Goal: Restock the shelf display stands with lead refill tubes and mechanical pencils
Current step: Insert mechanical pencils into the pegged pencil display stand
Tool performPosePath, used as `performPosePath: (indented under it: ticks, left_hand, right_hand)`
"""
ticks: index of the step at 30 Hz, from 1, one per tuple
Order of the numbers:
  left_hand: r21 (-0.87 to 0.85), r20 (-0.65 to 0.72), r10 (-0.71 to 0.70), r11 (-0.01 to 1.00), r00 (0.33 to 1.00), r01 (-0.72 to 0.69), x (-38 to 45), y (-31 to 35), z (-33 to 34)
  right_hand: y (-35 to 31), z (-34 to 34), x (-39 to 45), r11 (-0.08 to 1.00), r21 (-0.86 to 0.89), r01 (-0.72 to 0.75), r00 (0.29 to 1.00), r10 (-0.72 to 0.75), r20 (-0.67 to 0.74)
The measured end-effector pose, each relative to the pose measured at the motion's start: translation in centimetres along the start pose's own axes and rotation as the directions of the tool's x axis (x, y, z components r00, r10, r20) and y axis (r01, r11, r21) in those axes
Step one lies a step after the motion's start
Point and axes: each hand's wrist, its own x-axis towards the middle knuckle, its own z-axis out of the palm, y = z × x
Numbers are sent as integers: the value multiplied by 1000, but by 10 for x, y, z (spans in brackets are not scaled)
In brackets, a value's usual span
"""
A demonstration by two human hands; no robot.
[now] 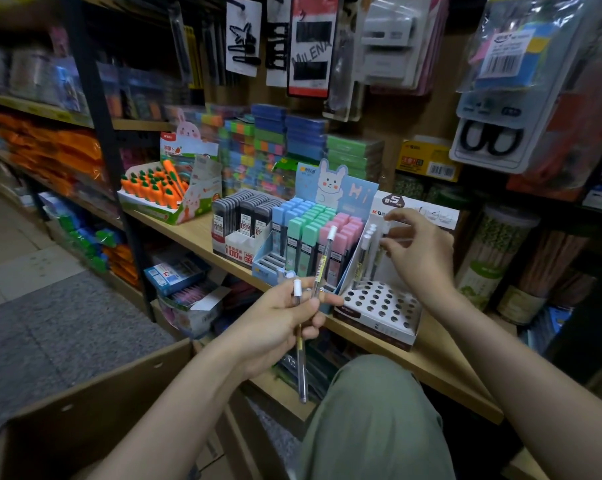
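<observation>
A carrot-eraser box (161,199) is set at the wooden shelf's (195,233) left, then lead refill tubes (244,216) and pastel tubes (313,233). Two mechanical pencils (301,358) are gripped in the left hand (278,320). One pencil (382,244) is pinched by the right hand (420,251) over the holed white stand (379,303), mostly vacant.

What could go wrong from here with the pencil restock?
1. The left hand loosely holds two mechanical pencils; one may slip out.
2. The right hand is lowering a pencil beside those already standing in the white holed stand; it could knock them or miss its hole.
</observation>
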Motion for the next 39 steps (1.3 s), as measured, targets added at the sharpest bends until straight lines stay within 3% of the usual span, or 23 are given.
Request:
performPosePath:
  ticks: [5,9,11,14,18,21,24,28,31,36,39]
  left_hand:
    - [1,8,16,1000,1000,-16,2,-1,0]
    - [97,47,58,993,997,-62,3,-1,-4]
    - [147,49,68,986,996,-74,5,-1,-4]
    - [214,74,69,973,995,-83,8,0,1]
    - [264,74,50,962,996,-68,11,-1,7]
    - [198,-49,13,980,999,-2,12,-4,5]
    - [202,-155,-11,979,988,43,10,-8,-4]
    - [157,-133,34,988,991,-13,3,-10,-9]
    - [312,-118,89,949,989,-48,0,-15,-9]
    - [225,-219,45,974,975,5,5,-17,-10]
    - [232,-187,51,973,981,-7,6,-19,-12]
  right_hand:
    - [3,4,-8,999,-35,1,997,2,81]
    - [-4,-9,-24,978,-86,192,981,-190,33]
    - [-14,-13,-33,975,65,211,976,-214,48]
    - [-34,-13,-43,912,408,38,972,-128,197]
    - [-46,-13,-42,822,567,-59,971,-86,225]
    - [-38,-27,-27,872,488,48,990,-107,95]
    - [-27,-44,-14,940,270,208,978,-196,-73]
    - [-9,-39,-14,969,166,181,983,-174,-53]
    - [0,-29,-16,973,141,184,983,-180,-42]
    - [5,-18,-12,983,112,149,988,-142,-65]
    - [6,-16,-9,986,96,139,988,-132,-77]
